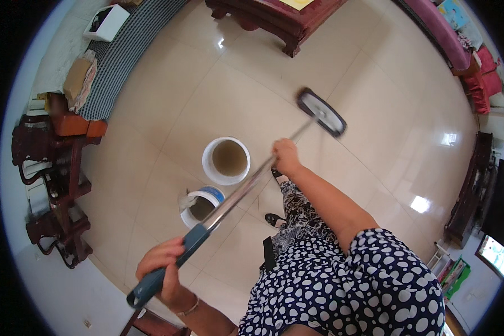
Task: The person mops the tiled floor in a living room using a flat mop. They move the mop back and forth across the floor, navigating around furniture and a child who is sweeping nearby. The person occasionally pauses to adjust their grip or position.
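Note:
Both my hands hold one long mop with a metal pole (243,189). My left hand (164,264), with a bangle at the wrist, is closed around the grey-green plastic grip (195,241) at the lower left. Further along the pole, my right hand (284,154) grips the metal shaft. The oval mop head (321,113), pale on top with a dark rim, is slightly blurred at the far end; whether it touches the floor I cannot tell. Left of the pole stands a white bucket (207,168) of murky water. Beside it, a second bucket (212,193) has a pale cloth (187,202) over its rim.
Glossy beige floor tiles (235,101) lie around my feet. A carved dark wooden table (277,25) stands at the top. Wooden chairs (67,197) and a covered bench (122,63) line the left side. A pink-covered seat (439,33) and a dark low cabinet (470,189) are on the right.

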Demonstrator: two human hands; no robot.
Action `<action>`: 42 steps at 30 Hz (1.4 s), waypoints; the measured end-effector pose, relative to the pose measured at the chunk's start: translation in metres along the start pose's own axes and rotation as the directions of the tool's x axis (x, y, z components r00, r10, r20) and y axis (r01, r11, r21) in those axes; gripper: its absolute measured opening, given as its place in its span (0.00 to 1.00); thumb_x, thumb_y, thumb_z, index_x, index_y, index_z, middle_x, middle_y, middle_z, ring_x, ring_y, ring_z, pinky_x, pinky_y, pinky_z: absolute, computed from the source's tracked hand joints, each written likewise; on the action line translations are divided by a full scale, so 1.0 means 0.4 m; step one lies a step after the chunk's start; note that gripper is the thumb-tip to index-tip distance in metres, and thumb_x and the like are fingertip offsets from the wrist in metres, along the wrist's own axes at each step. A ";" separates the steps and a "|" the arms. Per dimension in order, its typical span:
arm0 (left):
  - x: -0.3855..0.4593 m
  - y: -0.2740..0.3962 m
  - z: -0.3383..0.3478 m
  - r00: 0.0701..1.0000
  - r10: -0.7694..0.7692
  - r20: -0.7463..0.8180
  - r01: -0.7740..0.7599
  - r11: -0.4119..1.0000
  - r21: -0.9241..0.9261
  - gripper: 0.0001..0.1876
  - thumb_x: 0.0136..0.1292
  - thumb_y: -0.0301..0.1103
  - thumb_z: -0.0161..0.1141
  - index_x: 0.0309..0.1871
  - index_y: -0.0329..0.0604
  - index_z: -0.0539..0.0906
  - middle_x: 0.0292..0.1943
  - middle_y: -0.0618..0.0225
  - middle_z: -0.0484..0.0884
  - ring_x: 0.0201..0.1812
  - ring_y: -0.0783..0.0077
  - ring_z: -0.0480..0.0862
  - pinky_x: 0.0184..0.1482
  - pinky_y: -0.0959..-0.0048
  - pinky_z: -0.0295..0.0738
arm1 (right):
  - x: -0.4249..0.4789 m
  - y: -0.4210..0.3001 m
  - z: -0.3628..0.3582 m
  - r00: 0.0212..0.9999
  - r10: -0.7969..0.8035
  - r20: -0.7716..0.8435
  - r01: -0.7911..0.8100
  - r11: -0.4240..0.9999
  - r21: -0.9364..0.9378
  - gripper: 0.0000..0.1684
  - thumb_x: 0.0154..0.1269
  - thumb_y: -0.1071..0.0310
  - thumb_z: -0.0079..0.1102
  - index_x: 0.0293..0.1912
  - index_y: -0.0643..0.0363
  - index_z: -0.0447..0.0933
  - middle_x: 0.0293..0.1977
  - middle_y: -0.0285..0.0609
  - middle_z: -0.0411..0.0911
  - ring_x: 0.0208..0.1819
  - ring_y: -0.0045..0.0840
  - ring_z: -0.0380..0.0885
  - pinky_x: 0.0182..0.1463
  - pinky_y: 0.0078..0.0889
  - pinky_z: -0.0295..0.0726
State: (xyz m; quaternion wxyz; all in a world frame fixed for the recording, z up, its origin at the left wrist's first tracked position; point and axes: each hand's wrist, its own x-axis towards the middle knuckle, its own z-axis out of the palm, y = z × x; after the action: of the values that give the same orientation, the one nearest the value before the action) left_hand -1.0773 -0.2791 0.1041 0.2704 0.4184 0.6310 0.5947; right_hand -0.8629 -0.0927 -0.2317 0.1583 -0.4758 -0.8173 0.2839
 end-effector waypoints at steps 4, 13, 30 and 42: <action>0.012 0.029 0.006 0.990 0.048 -0.131 -0.013 0.967 0.256 0.10 0.59 0.33 0.58 0.35 0.36 0.74 0.35 0.49 0.79 0.42 0.53 0.80 0.55 0.48 0.71 | 0.281 -0.124 0.057 0.982 -0.191 0.017 0.188 0.977 0.099 0.11 0.35 0.72 0.64 0.24 0.56 0.72 0.28 0.46 0.74 0.38 0.43 0.73 0.41 0.42 0.72; 0.075 0.063 0.072 0.985 0.165 -0.042 -0.111 0.807 0.581 0.10 0.63 0.35 0.55 0.35 0.36 0.72 0.36 0.50 0.77 0.43 0.56 0.78 0.57 0.48 0.71 | 0.496 -0.264 0.162 0.945 -0.327 0.002 0.310 0.898 0.312 0.07 0.45 0.72 0.62 0.27 0.54 0.74 0.32 0.42 0.75 0.42 0.39 0.73 0.44 0.39 0.72; -0.048 0.057 0.046 0.945 -0.115 0.305 0.100 0.993 0.065 0.03 0.48 0.20 0.55 0.25 0.29 0.79 0.27 0.51 0.83 0.31 0.59 0.84 0.39 0.68 0.79 | -0.544 -0.022 -0.055 0.961 0.254 0.110 -0.263 0.963 0.068 0.11 0.42 0.67 0.65 0.26 0.55 0.72 0.29 0.46 0.75 0.37 0.44 0.75 0.41 0.46 0.73; -0.042 -0.037 -0.004 0.898 -0.081 0.433 0.147 0.982 -0.121 0.03 0.51 0.20 0.57 0.30 0.33 0.79 0.33 0.49 0.83 0.36 0.55 0.84 0.42 0.65 0.79 | -0.604 -0.007 0.014 0.946 0.320 0.059 -0.325 0.936 0.139 0.08 0.40 0.74 0.61 0.25 0.52 0.74 0.29 0.42 0.76 0.36 0.43 0.74 0.40 0.45 0.71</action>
State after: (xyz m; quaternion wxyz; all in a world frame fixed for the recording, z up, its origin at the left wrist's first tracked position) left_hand -1.0732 -0.2931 0.0872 0.4669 0.4788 0.5335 0.5178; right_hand -0.7476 -0.3052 -0.2318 0.1297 -0.5852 -0.7079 0.3735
